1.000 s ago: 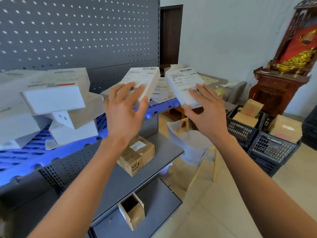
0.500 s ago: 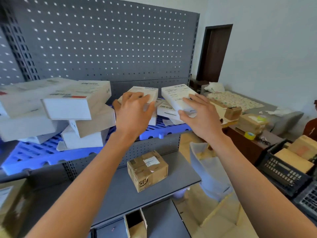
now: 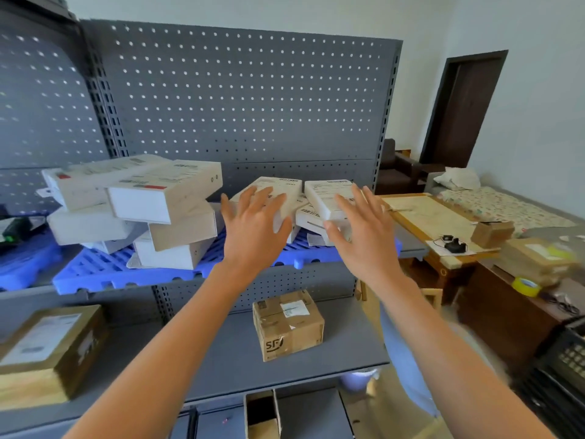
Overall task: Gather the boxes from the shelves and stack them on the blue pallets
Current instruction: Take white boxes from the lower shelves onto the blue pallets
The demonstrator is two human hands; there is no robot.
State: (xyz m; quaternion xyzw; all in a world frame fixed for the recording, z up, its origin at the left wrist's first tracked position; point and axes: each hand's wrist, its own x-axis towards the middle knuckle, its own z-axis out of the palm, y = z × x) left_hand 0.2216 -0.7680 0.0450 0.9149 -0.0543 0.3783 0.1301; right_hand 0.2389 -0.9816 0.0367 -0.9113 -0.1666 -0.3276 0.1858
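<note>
My left hand (image 3: 253,226) is spread wide, fingers apart, and it holds nothing. It is in front of a white box (image 3: 278,191) that sits on the blue pallet (image 3: 104,274), near the pallet's right end. I cannot tell if my fingertips touch the box.

My right hand (image 3: 361,229) is spread wide too and grips nothing. It is in front of a second white box (image 3: 326,198), which lies just beside the first one, at the right edge of the pallet. This box rests on top of another flat white box (image 3: 308,218) with a barcode on it.

The blue pallet lies on the upper shelf (image 3: 316,277) of a grey rack. At the left end of the pallet there is a messy pile of white boxes (image 3: 136,210), some tilted and sticking out over the ones below.

On the shelf below, near its right edge, sits a small brown box (image 3: 288,324) with a white label. A bigger brown box (image 3: 47,350) sits at the left edge of that lower shelf.
</note>
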